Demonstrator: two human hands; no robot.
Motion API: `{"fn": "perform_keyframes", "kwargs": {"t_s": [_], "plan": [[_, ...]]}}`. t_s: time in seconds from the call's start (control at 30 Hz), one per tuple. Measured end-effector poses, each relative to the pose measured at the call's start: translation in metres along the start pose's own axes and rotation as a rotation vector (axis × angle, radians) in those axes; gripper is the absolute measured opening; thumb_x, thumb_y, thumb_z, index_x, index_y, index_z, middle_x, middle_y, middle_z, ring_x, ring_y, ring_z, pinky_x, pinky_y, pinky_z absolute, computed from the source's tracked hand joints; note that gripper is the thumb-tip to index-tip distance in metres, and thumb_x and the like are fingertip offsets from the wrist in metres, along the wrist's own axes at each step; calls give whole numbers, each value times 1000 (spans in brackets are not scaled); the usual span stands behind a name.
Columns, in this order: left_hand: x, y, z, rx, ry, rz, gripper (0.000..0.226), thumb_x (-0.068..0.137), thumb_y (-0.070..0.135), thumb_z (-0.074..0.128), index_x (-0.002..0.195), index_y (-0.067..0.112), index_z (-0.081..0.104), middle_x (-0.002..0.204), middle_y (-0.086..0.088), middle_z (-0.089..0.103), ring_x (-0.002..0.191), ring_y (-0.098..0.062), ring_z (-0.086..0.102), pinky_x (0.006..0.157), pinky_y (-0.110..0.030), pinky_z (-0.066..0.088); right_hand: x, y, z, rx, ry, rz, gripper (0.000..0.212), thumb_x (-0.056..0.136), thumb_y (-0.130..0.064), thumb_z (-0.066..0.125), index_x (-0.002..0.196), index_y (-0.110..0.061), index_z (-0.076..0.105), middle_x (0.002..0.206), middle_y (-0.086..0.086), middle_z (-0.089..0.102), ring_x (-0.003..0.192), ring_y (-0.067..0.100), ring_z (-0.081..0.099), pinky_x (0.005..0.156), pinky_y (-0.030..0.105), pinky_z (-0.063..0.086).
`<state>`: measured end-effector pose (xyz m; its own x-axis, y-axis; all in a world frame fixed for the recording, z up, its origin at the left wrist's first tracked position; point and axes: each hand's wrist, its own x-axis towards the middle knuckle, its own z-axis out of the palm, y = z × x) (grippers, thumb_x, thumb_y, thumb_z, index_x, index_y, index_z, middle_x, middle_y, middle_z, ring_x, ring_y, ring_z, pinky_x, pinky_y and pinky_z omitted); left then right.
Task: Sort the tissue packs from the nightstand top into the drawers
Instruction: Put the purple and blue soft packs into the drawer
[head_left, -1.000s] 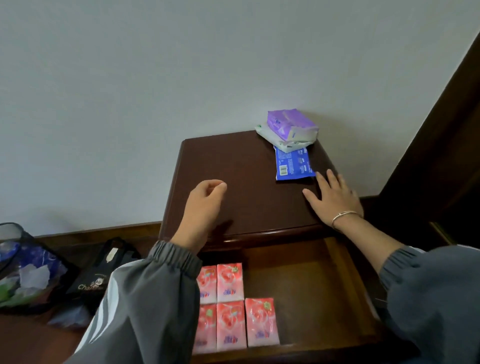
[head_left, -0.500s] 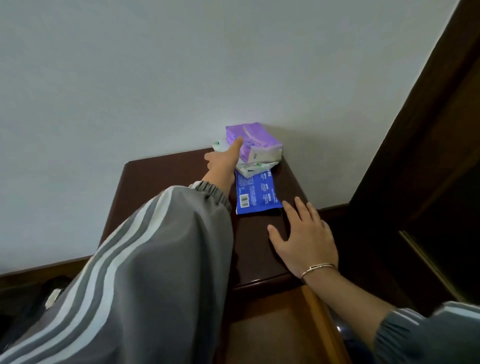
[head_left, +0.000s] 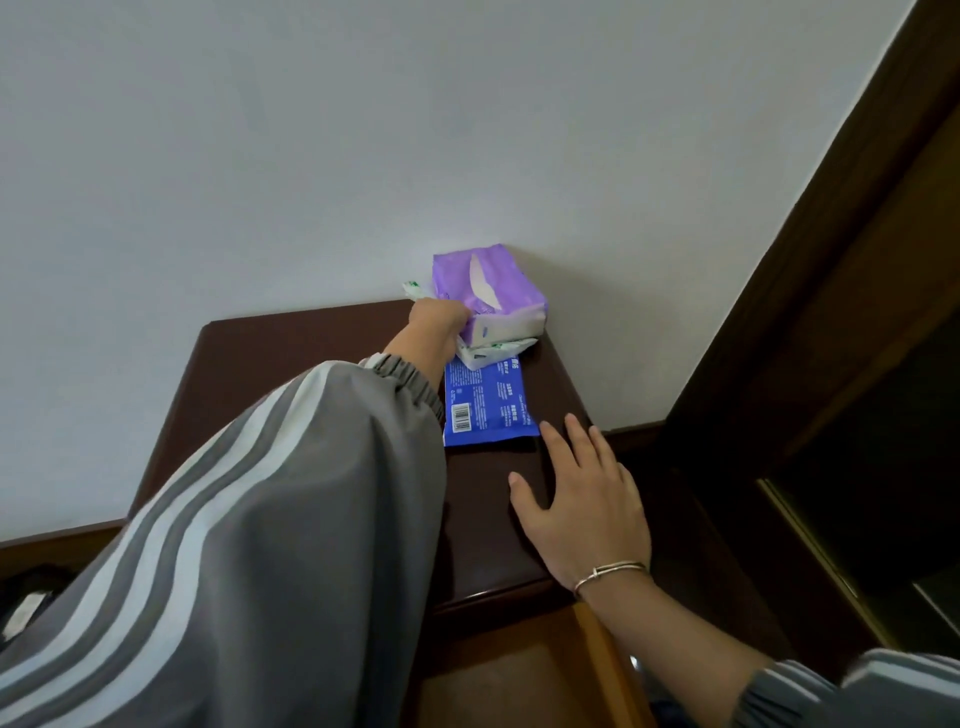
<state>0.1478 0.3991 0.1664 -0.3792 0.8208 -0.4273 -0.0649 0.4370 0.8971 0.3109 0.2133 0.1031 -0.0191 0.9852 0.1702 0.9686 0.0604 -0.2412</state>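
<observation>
Pick-up step: left hand (head_left: 436, 319) grips the purple tissue pack (head_left: 493, 291), stacked on 1 white pack (head_left: 493, 354) at the rear corner of the nightstand top (head_left: 311, 358), while right hand (head_left: 587, 512) rests flat, released; next, lift clear toward the drawer (head_left: 519, 691).

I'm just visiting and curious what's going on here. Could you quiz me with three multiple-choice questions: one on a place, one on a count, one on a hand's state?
1. Where does the purple pack lie? A) on the white pack B) in a drawer C) on the floor
2. How many packs are on the nightstand top? A) one B) three C) five
3. How is the right hand? A) flat, fingers straight B) a fist C) gripping a pack
Key: 1 A, it sits atop the white pack; 2 B, purple, white and the blue pack; 3 A, it lies flat on the wood.
</observation>
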Motion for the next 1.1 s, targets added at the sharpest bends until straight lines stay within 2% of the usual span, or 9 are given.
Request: {"fn": "perform_keyframes", "kwargs": {"t_s": [0.13, 0.27, 0.43, 0.57, 0.73, 0.83, 0.9, 1.0, 1.1], "plan": [[-1, -2, 1, -63, 16, 55, 45, 92, 6, 54, 134, -1, 39, 127, -17, 57, 109, -28, 62, 67, -33, 53, 1, 0, -1, 8, -5, 3, 71, 79, -68, 26, 143, -36, 27, 154, -6, 28, 143, 18, 23, 110, 42, 32], [-11, -4, -3, -203, 63, 202, 40, 92, 0, 46, 129, 3, 32, 116, -13, 52, 96, -25, 58, 65, -33, 53, 1, 0, -1, 13, -15, 16, 69, 82, -66, 31, 143, -36, 26, 154, -6, 27, 143, 17, 22, 111, 42, 31], [-46, 19, -30, -536, 61, 341, 35, 93, 2, 49, 126, 3, 38, 116, -14, 56, 103, -29, 60, 91, -45, 54, 5, 0, -5, 20, -27, 21, 66, 83, -63, 33, 143, -35, 29, 153, -6, 28, 143, 17, 22, 110, 42, 32], [-84, 33, -76, -707, -68, 327, 39, 95, -1, 48, 134, 1, 43, 129, -21, 58, 113, -36, 61, 92, -54, 51, 6, 0, -10, 50, -11, 20, 62, 86, -59, 37, 141, -30, 36, 151, -3, 33, 141, 18, 26, 110, 41, 32], [-175, -1, -135, -564, -172, 332, 39, 96, 2, 48, 135, 2, 45, 128, -18, 61, 114, -34, 62, 92, -51, 52, -2, 0, -19, 130, 116, -56, 46, 92, -48, 34, 118, -22, 60, 128, 0, 58, 123, 19, 49, 103, 40, 34], [-228, -33, -163, -425, -162, 338, 37, 95, 6, 52, 132, 4, 48, 124, -15, 64, 111, -33, 64, 93, -51, 52, -11, -1, -33, 356, 228, -25, 36, 92, -35, 34, 95, -20, 67, 103, -1, 68, 104, 21, 57, 95, 36, 33], [-257, -59, -174, -388, -143, 293, 35, 94, 10, 55, 129, 6, 50, 120, -15, 66, 106, -32, 66, 88, -50, 55, -23, -1, -43, 443, 248, 26, 28, 95, -24, 41, 92, -19, 69, 97, 0, 69, 102, 24, 58, 99, 39, 31], [-293, -102, -179, -270, -90, 226, 28, 93, 15, 59, 120, 14, 52, 111, -9, 69, 91, -25, 72, 67, -38, 60, -65, -1, -55, 658, 138, -6, 28, 97, -19, 43, 93, -19, 71, 95, -1, 71, 97, 19, 62, 97, 42, 40], [-313, -145, -172, -194, -21, 184, 18, 93, 14, 57, 109, 20, 51, 110, -7, 66, 93, -25, 70, 70, -40, 60, -118, -2, -74, 1125, -269, 120, 33, 99, -38, 36, 103, -24, 66, 100, 1, 70, 90, 13, 65, 84, 27, 49]]}}
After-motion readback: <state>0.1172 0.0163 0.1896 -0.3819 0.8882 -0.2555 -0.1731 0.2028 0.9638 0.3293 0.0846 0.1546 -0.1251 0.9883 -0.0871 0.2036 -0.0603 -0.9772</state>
